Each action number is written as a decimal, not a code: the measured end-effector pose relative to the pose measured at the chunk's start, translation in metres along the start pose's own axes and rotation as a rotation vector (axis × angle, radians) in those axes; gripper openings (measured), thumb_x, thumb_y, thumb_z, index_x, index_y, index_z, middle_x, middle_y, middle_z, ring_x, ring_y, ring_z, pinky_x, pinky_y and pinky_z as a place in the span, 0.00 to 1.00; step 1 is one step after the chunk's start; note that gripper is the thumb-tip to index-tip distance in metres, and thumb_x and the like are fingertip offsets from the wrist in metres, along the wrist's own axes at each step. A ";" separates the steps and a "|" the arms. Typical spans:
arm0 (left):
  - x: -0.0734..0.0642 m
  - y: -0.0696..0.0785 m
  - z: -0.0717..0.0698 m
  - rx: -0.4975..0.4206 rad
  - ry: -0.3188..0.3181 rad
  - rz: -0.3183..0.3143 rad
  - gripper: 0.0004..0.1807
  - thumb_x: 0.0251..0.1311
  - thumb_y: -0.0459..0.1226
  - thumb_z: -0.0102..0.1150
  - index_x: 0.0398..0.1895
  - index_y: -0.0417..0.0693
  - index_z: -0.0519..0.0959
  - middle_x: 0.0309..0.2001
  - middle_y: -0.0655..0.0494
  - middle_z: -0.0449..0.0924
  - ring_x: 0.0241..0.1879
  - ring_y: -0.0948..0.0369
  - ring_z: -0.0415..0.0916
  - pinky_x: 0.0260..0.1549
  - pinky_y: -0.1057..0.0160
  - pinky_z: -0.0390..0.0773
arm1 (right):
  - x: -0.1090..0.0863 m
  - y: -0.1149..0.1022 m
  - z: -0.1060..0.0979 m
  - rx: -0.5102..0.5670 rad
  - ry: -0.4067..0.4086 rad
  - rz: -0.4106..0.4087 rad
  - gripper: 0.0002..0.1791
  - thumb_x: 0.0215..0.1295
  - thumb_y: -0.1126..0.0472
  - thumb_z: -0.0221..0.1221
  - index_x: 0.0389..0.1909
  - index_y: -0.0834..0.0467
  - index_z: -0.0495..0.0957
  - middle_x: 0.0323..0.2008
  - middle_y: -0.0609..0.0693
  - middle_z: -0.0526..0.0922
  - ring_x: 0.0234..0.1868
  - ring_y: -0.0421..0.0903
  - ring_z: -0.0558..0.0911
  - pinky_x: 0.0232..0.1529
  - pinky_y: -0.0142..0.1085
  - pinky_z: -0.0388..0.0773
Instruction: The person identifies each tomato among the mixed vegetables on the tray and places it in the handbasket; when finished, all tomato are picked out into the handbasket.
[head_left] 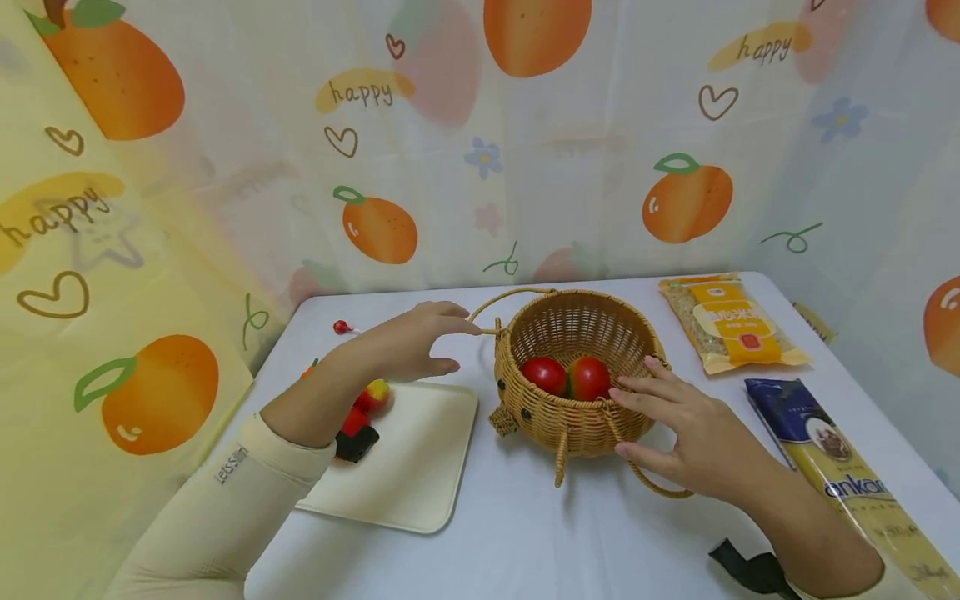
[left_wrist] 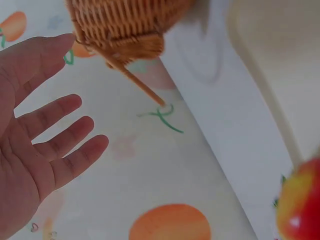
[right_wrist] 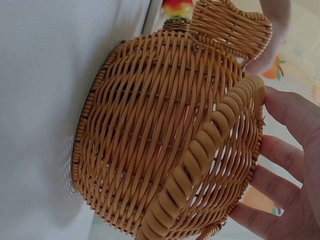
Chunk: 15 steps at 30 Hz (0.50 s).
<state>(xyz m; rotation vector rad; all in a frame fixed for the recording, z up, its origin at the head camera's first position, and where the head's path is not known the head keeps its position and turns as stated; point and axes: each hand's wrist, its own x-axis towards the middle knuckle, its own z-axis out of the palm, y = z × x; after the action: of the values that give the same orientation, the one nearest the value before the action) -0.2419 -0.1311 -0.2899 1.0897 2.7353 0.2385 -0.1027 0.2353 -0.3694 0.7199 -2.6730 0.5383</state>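
Fruit-printed curtains (head_left: pixel 525 167) are hung behind a white desk (head_left: pixel 525 542). Toward the middle of its far edge a wicker basket (head_left: pixel 585 429) is set, with two red fruits (head_left: pixel 544 377) held inside. Beside its left handle (head_left: pixel 517 292), the left hand (head_left: pixel 408 342) is held with fingers extended, nothing gripped; whether contact is made cannot be told. By the right hand's (head_left: pixel 693 433) spread, ungripping fingers, the basket's rim is touched. Near the right edge, two packets (head_left: pixel 735 325) are laid.
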 end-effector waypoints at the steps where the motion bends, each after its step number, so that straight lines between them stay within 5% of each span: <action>1: -0.004 -0.004 0.001 0.001 -0.006 -0.016 0.29 0.65 0.41 0.68 0.70 0.57 0.75 0.73 0.50 0.67 0.73 0.47 0.62 0.68 0.46 0.71 | 0.000 0.000 0.000 0.000 0.001 0.001 0.32 0.57 0.43 0.73 0.63 0.48 0.82 0.65 0.47 0.81 0.75 0.60 0.67 0.60 0.63 0.75; 15: -0.044 -0.060 0.018 -0.028 -0.025 -0.177 0.28 0.63 0.37 0.68 0.68 0.52 0.77 0.69 0.47 0.72 0.71 0.45 0.65 0.65 0.44 0.73 | 0.001 -0.003 -0.002 0.013 -0.029 0.034 0.33 0.58 0.42 0.73 0.64 0.48 0.81 0.65 0.47 0.80 0.76 0.60 0.66 0.62 0.64 0.73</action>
<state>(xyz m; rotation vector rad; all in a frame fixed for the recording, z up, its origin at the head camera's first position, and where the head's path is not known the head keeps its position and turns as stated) -0.2462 -0.2029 -0.3152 0.8319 2.7758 0.2342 -0.1016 0.2338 -0.3665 0.6921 -2.7156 0.5587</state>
